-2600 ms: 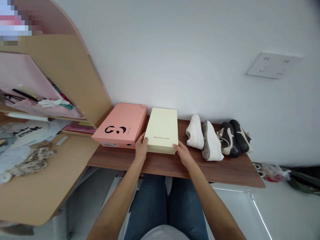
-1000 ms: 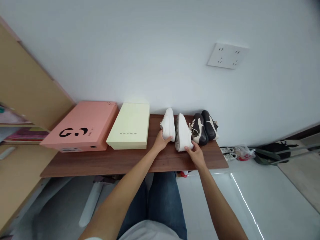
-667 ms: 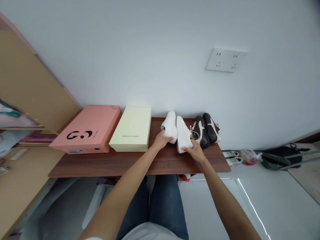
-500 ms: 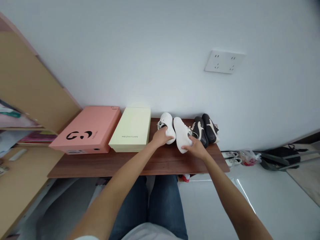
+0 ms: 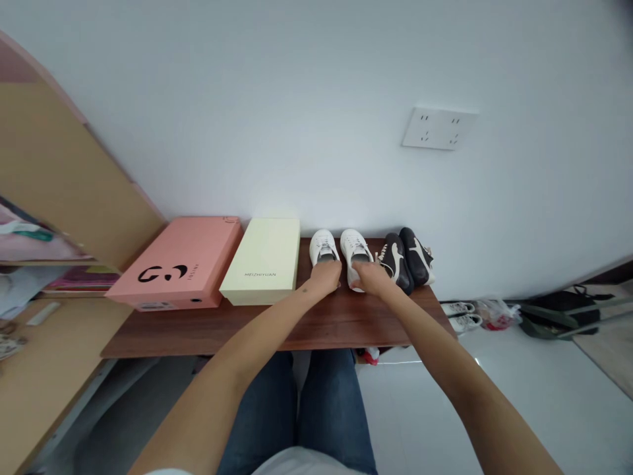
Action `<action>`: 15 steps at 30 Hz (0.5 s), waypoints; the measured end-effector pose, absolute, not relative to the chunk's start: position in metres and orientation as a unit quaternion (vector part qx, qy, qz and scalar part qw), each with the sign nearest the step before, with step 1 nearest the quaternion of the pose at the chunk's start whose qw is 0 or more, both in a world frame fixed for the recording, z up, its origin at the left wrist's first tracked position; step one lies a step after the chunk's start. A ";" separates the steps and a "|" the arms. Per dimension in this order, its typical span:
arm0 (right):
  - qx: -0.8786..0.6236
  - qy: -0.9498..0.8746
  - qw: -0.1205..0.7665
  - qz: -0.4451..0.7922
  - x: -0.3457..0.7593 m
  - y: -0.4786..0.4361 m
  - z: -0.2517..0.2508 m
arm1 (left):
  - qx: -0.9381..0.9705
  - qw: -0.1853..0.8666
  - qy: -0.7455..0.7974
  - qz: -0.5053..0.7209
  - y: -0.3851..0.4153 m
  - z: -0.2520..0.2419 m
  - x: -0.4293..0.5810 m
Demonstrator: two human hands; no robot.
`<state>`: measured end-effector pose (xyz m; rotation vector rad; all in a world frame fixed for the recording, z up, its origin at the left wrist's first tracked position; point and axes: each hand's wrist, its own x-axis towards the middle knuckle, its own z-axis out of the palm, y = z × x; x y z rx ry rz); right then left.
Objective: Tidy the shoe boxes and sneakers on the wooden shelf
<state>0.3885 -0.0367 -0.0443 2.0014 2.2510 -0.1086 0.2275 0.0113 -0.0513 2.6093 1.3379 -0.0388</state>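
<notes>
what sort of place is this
Probably a room in a home or dorm: white shoes and a pink box along a brown shelf, a desk at the left, and a socket plate above.

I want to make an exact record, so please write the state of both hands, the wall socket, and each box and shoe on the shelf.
Pink box, closed
Cream box, closed
Left white shoe, upright, held at heel
Right white shoe, upright, held at heel
Left black shoe, tipped sideways
Right black shoe, tipped sideways
Wall socket, nothing plugged in
Left hand, gripping left white shoe
Right hand, gripping right white shoe
</notes>
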 end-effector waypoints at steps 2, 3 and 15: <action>0.661 0.746 0.068 -0.039 0.386 -0.034 -0.047 | 0.886 0.105 0.451 -0.017 0.012 -0.054 0.227; 0.660 0.747 0.069 -0.041 0.384 -0.032 -0.048 | 0.887 0.105 0.450 -0.019 0.013 -0.055 0.226; 0.657 0.749 0.068 -0.044 0.376 -0.025 -0.051 | 0.882 0.115 0.456 -0.024 0.017 -0.054 0.224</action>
